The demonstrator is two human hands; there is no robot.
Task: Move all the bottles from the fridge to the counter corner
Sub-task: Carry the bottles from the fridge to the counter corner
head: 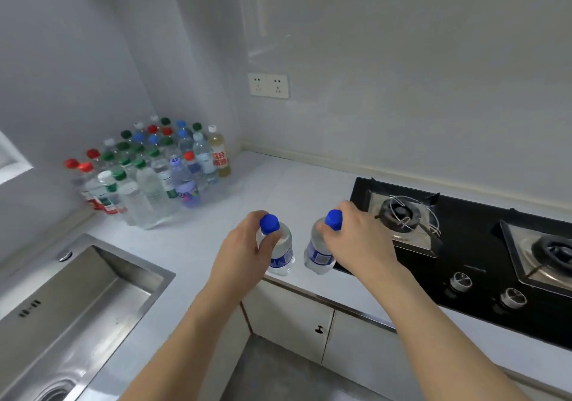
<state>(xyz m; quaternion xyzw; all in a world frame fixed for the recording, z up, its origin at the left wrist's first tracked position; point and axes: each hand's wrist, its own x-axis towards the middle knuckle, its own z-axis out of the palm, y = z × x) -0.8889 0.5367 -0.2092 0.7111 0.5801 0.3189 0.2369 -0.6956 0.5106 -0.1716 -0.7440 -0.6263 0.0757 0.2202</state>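
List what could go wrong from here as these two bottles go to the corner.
The left hand and right hand each grip a blue-capped bottle near the neck, so one might slip. The corner cluster is tightly packed; a nudge could topple neighbours. The sink lies nearby.

left arm: bare forearm, enters from bottom centre-left, runs up and right, elbow out of view
left wrist: roughly straight, back of hand facing camera
left hand (244, 252): curled; thumb and fingers (270, 241) closed round the neck and shoulder of a blue-capped bottle (280, 253), just under the cap
left grip: closed, bottle held upright
right arm: bare forearm, enters from bottom right, runs up and left
right wrist: slightly bent, back of hand up
right hand (356, 236): fingers wrapped at the neck of a second blue-capped bottle (318, 255), thumb side toward left hand
right grip: closed, bottle tilted slightly
spacing: hands near each other, not touching
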